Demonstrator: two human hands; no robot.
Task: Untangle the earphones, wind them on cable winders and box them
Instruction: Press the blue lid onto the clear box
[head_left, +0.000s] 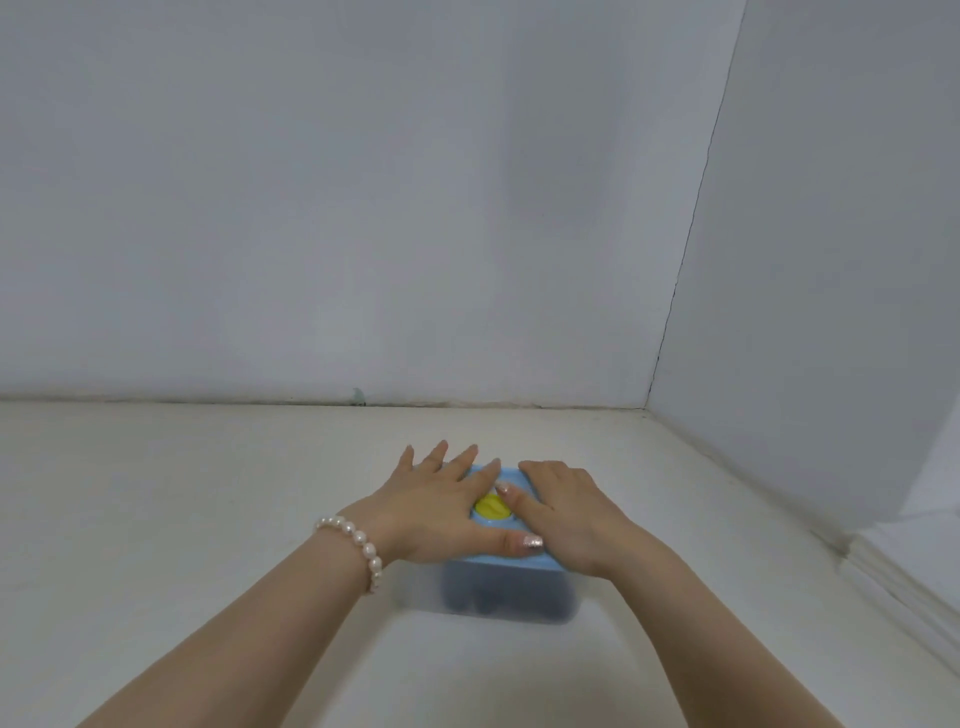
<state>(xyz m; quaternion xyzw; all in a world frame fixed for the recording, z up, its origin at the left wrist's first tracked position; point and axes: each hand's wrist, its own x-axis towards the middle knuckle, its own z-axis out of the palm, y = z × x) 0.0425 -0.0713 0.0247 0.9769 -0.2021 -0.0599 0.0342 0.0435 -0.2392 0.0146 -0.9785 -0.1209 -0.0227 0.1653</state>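
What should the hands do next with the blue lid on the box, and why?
Probably press down evenly to seat the lid. Both the left hand and right hand lie flat on the blue lid, which already covers the translucent box holding dark items. Whether it has clicked shut is unclear.

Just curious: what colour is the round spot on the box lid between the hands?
Yellow, on a light blue lid; the round spot shows in the head view.

One box (511, 592), one blue lid (530, 560) with one yellow knob (491, 506), one pearl bracelet (358, 540), two hands.
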